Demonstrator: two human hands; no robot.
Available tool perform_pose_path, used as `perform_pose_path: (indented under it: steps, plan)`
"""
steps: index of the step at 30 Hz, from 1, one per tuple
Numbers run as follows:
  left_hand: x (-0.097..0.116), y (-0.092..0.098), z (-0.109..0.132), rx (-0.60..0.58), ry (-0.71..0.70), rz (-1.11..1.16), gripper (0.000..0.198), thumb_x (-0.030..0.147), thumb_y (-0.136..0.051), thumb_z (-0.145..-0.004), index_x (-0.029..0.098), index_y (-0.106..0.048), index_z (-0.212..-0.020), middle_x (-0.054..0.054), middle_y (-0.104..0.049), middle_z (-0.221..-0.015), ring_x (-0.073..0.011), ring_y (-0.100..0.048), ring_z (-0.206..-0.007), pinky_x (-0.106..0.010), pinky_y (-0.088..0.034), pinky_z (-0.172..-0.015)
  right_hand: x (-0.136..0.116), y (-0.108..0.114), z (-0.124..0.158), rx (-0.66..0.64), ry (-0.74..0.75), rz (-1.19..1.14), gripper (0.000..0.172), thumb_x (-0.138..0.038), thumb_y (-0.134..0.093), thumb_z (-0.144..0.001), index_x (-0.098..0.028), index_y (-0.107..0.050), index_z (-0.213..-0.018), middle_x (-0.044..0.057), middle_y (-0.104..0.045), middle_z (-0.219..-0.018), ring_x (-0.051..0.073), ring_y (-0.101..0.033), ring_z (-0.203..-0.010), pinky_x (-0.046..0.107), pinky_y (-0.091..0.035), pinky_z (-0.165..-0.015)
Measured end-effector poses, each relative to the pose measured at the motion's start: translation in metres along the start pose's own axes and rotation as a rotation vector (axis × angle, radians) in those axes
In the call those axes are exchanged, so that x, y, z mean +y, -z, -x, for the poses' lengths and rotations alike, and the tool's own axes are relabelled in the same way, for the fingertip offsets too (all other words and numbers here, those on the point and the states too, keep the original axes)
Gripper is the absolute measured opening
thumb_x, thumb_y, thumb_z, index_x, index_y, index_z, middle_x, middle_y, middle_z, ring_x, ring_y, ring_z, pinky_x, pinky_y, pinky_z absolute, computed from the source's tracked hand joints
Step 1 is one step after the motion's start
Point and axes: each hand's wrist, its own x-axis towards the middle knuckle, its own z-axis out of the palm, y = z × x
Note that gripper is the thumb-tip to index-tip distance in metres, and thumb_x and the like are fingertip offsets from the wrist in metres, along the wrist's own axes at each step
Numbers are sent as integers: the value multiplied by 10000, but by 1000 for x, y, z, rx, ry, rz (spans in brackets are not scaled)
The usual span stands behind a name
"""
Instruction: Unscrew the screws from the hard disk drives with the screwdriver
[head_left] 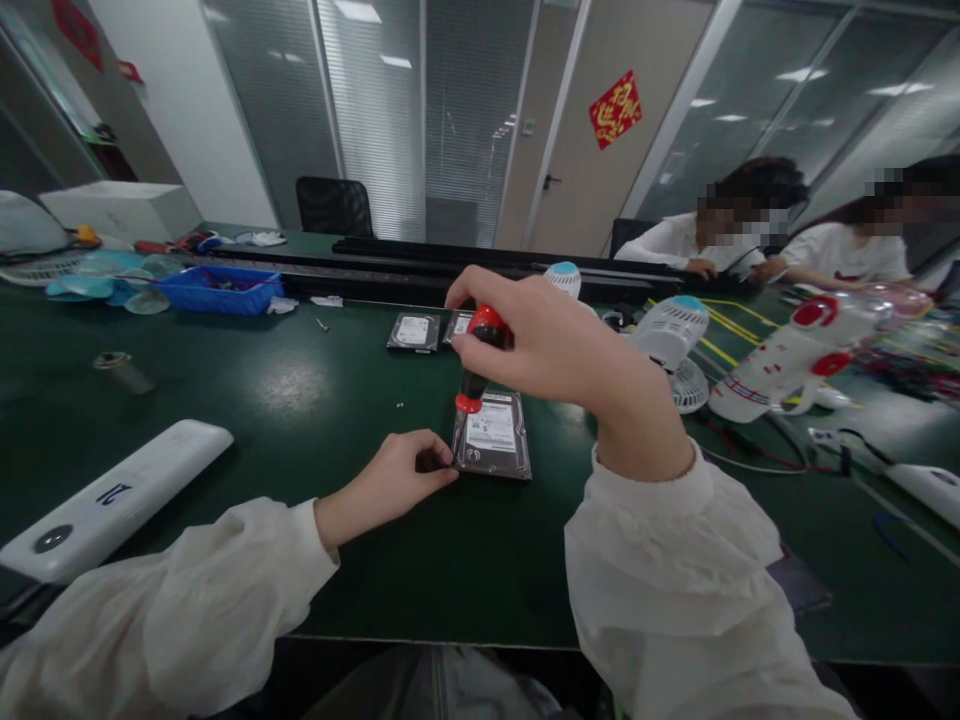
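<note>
The right hand [551, 345] is closed tight around a screwdriver [478, 362] with a red and black handle. The screwdriver stands almost straight up, and its tip points down onto the top edge of a hard drive [493, 436]. The left hand [397, 478] rests on the table [300, 400] with its fingers curled, and the fingertips pinch the left bottom corner of the hard drive to keep it from moving. I cannot tell if it holds anything small between them.

The hard drive lies flat on the dark green table, label side up, right in front of the person. Two more hard drives [414, 331] lie a bit farther back. A tiny screw [400, 405] sits loose on the table to the left of the screwdriver.

Farther out, a white fan [671, 340] stands on the right, with a white and red toy rocket [795, 355] beside it. A blue tray [217, 288] sits far back on the left, and a long white box [112, 495] lies near the left sleeve. Two other people sit at the far right end.

The tip could slip off a screw if the screwdriver tilts, and scratch the label. The hard drive could slide if the left hand lets go. The loose screw could roll away and get lost.
</note>
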Motion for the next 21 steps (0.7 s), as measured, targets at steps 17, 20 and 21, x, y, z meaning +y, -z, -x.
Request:
perform_pose_path:
  steps: [17,20,21]
  plan:
    - [4,2,2,2,-3,-4,197,374,-728,-834,187,-695,-888,-31,-703,-894,-194,-622,-829,-335,-486,-764,4,5,2,-20,2,-84,254,-356,-570,-923,-178,-543,-1102,-2,-565,-808,112,-408,-691,303,-274,-660]
    - [5,2,2,5,-4,8,188,361,-726,-835,185,-695,-892,-29,-703,-892,-192,-622,-830,-333,-487,-767,4,3,2,29,-18,-44,284,-465,-548,-957,-181,-547,-971,5,-541,-799,114,-409,-702,305,-273,-676]
    - [5,2,2,4,-1,6,189,363,-726,-836,185,-695,-893,-29,-705,-894,-192,-623,-830,-333,-488,-764,5,2,1,45,-25,-39,300,-481,-561,-950,-182,-540,-960,7,-540,-809,116,-412,-707,306,-275,-680]
